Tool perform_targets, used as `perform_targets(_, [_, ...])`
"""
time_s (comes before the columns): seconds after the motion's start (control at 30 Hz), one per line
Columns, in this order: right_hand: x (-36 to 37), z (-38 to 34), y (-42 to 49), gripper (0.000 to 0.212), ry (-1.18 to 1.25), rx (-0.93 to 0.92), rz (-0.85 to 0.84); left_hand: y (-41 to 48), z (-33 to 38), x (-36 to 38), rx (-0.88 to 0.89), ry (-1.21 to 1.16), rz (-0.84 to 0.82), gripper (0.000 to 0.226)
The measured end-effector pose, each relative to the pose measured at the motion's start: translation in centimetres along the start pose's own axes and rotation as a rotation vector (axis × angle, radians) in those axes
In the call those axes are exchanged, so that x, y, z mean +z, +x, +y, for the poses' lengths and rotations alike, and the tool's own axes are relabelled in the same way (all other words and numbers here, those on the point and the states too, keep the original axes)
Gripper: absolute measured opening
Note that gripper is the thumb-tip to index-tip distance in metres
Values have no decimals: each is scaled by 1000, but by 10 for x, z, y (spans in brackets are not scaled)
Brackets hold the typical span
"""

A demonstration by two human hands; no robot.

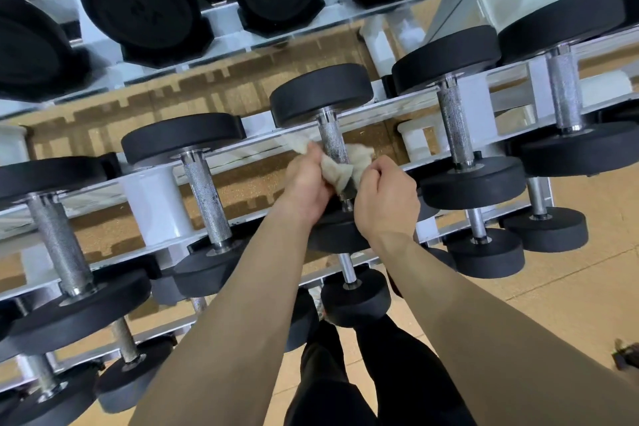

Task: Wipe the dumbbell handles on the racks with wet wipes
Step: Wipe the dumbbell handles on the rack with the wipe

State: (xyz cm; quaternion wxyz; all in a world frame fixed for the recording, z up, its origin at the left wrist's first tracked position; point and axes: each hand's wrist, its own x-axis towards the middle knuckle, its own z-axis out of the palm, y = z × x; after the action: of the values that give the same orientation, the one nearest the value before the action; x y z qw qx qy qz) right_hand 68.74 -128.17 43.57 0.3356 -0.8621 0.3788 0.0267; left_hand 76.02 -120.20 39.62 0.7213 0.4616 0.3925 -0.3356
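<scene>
A black dumbbell with a knurled steel handle (332, 141) lies across the middle tier of the white rack (152, 199). A crumpled off-white wet wipe (340, 171) is looped under and around the lower part of that handle. My left hand (307, 180) pinches the wipe's left end, and my right hand (385, 199) pinches its right end, one hand on each side of the handle. The dumbbell's near weight (337, 228) is mostly hidden behind my wrists.
Neighbouring dumbbells lie left (204, 194) and right (454, 124) on the same tier. Larger black dumbbells (136, 3) fill the upper tier, smaller ones (352, 297) the lower tier. A mirror edge (463, 3) runs at the upper right. Tan floor lies below and to the right.
</scene>
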Motion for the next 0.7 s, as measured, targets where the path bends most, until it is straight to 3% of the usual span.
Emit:
perform_targets(0.1, [0,-1,0,22,4,12,7,10,21,19,89,-217,44,22])
perform_targets(0.17, [0,-2,0,23,0,13,12,13,24,23,128,-232,47,16])
perform_targets(0.27, [0,-1,-1,23,-1,3,16,10,7,8,205,219,68,19])
perform_targets(0.37, [0,-1,-2,23,3,-6,19,-5,-6,-24,276,753,-70,27])
perform_targets(0.47, [-1,-2,-3,23,-2,-6,12,-19,-12,-39,259,936,-202,33])
perform_targets(0.57, [-1,-3,-4,25,10,-3,17,-14,-3,-28,219,722,-143,33])
perform_targets(0.7, [0,-4,-4,27,20,0,20,-2,28,8,168,15,39,22])
